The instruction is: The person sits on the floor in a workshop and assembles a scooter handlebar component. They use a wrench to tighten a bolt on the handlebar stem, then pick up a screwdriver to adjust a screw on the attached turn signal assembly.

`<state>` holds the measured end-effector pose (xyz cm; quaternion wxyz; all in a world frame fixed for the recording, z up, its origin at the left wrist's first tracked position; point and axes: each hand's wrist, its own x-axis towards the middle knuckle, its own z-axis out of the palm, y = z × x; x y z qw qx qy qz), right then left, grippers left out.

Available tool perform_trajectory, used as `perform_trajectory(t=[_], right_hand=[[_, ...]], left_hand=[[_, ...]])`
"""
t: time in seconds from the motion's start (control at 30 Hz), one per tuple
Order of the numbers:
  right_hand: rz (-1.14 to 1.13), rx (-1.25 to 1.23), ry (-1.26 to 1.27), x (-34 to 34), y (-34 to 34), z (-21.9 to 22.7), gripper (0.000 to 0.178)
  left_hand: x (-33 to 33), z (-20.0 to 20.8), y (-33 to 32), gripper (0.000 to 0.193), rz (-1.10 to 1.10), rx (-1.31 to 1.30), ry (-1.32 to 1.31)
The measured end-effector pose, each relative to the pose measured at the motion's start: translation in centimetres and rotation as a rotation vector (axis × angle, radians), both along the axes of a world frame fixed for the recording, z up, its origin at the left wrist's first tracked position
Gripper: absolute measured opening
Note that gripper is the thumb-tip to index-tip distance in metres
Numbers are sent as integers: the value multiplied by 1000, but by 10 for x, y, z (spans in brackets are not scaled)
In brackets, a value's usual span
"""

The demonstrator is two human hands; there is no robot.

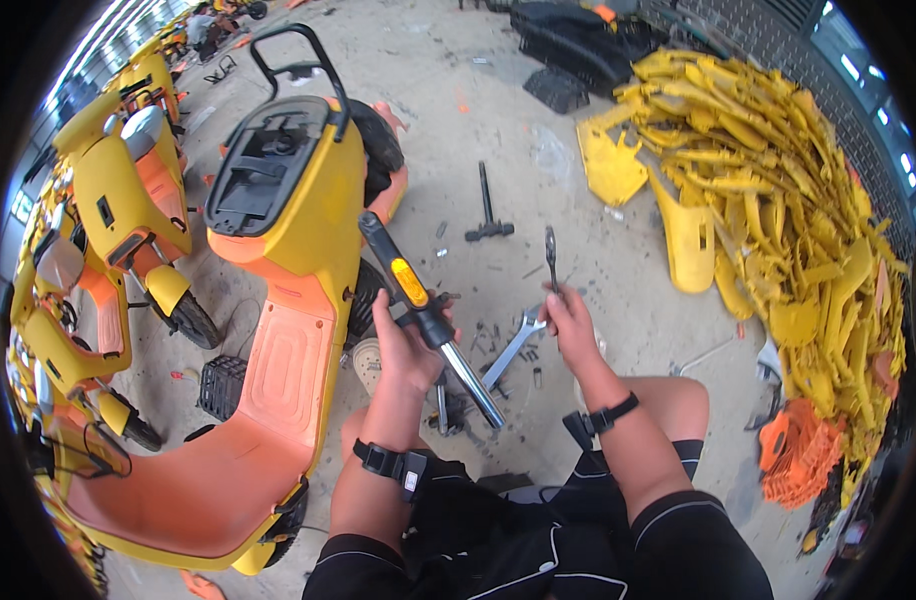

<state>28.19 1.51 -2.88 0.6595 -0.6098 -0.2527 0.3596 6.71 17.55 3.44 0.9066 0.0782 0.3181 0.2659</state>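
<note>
My left hand (406,345) is closed round the middle of a fork leg (411,282), a black tube with an orange reflector and a shiny chrome lower end. It lies tilted across the palm, chrome end toward my lap. In my right hand (570,322) stands a slim dark metal tool (551,250), gripped by its lower end; it looks like a small wrench. Just below that hand a silver wrench (513,352) lies slanted, apparently on the floor. Farther off, a dark T-shaped metal part (489,225) rests on the concrete.
A yellow and orange scooter (290,300) stands close on my left, with more scooters (128,210) behind it. On the right rises a big heap of yellow plastic panels (758,190), near orange pieces (798,452). Small bolts and scraps (538,378) litter the floor; black parts (578,45) lie far ahead.
</note>
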Motion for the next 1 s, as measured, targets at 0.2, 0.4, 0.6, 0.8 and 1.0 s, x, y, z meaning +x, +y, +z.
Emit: perform_trajectory(t=[0.2,0.4,0.6,0.8,1.0], right_hand=[[214,71,169,-26,1,70,26],[251,-131,135,-43,-10,111,29],[259,-362,-15,-55,-11,129,45],[207,-492,-111,-66,-9,132,49],[234,-571,-125,-66,3,126,41]], left_hand=[[8,-1,-9,72,-41,-19,-147],[14,-12,-9,36,-84,99,-159],[22,-7,-14,36,-144,83,-35],[23,-17,-19,51,-245,144,108],[22,-19,-22,42,-230,219,161]])
